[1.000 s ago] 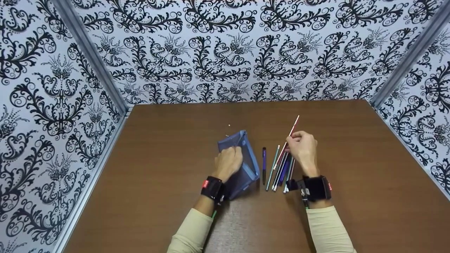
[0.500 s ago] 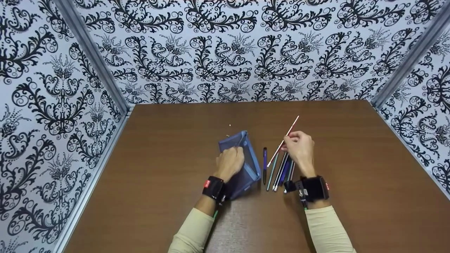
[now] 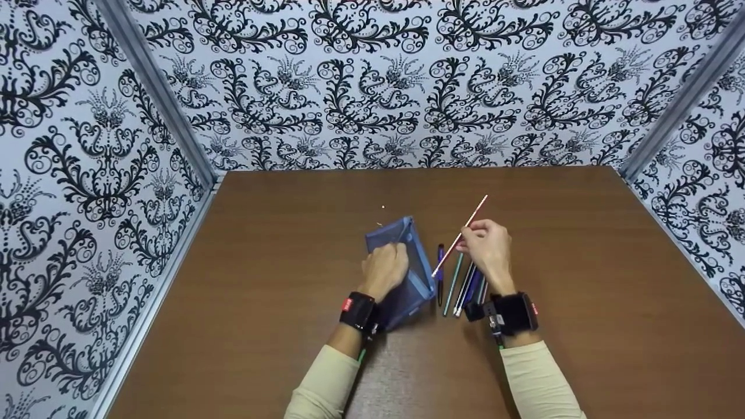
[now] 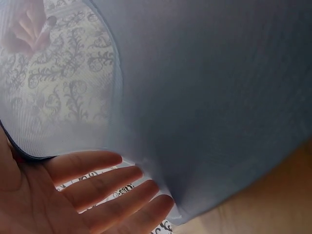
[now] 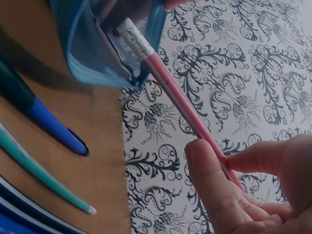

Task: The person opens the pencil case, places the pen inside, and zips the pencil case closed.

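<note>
My left hand (image 3: 385, 269) holds a translucent blue mesh pencil case (image 3: 420, 287) by its upper side, thumb on one side and fingers along the other in the left wrist view. The zippered mouth of the case (image 5: 78, 73) gapes toward the right. My right hand (image 3: 489, 247) pinches a red-and-white pencil (image 5: 178, 105) between thumb and forefinger. Its white eraser end overlaps the open mouth of the case in the right wrist view; the other end points up and away from me.
Between the hands lie a blue pen with a dark end (image 3: 440, 285), a green pencil (image 3: 453, 285) and several more pencils and pens (image 3: 465, 291), partly under the right wrist. Small white bits (image 3: 383, 206) lie beyond the case. Patterned walls (image 3: 372, 87) enclose the brown table (image 3: 279, 244).
My right hand has moved left with the red-and-white pencil, bringing its lower end from over the loose pencils to the edge of the pencil case. The left hand stays nearly still.
</note>
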Demonstrator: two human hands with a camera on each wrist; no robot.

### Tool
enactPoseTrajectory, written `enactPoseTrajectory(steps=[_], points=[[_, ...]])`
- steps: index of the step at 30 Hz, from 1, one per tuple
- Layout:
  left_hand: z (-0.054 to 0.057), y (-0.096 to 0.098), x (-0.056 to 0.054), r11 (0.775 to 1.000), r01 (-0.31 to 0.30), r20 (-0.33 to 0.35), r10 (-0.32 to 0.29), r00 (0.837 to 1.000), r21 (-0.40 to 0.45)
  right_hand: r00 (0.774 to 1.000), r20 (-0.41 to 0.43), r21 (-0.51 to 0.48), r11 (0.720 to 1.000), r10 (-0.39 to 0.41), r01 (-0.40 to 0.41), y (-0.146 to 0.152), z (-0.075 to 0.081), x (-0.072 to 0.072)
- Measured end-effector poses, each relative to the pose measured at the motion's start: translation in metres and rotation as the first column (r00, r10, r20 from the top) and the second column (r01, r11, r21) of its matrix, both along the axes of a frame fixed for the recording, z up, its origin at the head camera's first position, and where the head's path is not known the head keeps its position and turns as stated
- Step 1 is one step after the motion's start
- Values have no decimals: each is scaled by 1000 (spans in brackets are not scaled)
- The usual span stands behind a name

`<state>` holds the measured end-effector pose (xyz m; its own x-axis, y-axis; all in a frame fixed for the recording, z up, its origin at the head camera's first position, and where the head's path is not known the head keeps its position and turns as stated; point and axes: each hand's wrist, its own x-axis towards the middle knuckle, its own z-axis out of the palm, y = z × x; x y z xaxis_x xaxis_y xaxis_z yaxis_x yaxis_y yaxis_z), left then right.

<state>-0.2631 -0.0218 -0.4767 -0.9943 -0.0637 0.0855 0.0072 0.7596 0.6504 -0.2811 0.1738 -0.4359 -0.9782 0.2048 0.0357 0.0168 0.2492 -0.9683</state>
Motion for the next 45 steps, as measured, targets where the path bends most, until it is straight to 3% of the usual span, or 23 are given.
enactPoseTrajectory(steps=[20,29,36,45], points=[[-2,9,-2,1000,6,-29,-7,1000,-18,982,157,-191,979,102,-71,-19,-31,-10],[-5,9,-3,1000,-7,-2,7,1000,8,973,177,-203,973,150,-113,-25,-35,-6],[-4,10,-2,1000,-17,-33,16,999,-18,967,175,-218,965,183,-143,-31,-36,-2],[-2,8,-1,999,35,-17,-35,999,-9,959,182,-195,964,215,-179,-37,-37,1]])
